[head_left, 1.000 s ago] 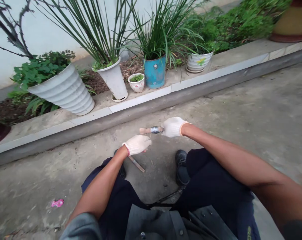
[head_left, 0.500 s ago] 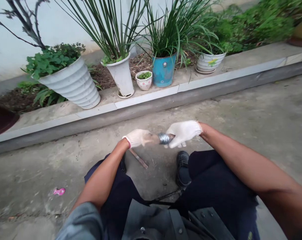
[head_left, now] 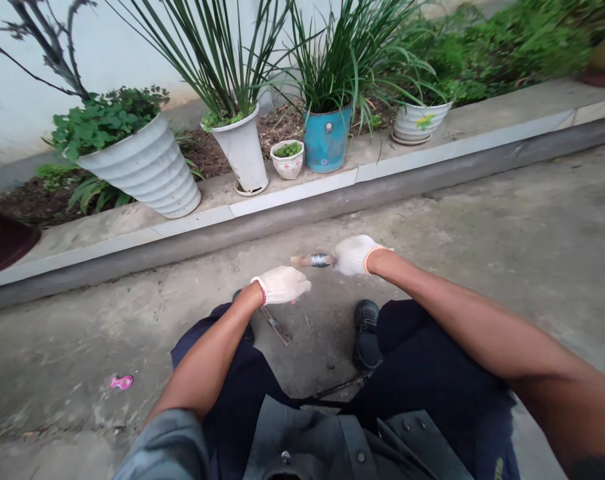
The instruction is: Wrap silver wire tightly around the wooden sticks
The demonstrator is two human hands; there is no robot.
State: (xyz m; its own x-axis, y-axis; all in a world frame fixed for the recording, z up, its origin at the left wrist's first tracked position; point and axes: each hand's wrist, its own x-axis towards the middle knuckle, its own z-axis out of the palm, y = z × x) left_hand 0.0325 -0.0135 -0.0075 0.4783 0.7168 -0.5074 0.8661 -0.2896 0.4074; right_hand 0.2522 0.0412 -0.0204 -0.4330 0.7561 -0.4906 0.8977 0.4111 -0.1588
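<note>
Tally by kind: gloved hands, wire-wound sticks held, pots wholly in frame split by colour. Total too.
Gloved hands: 2
Wire-wound stick, held: 1
White pots: 4
Blue pot: 1
Total: 8

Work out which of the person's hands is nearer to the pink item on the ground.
Left. The left hand is ahead and to the right of the pink item; the right hand is farther right, holding a wire-wound wooden stick by one end.
</note>
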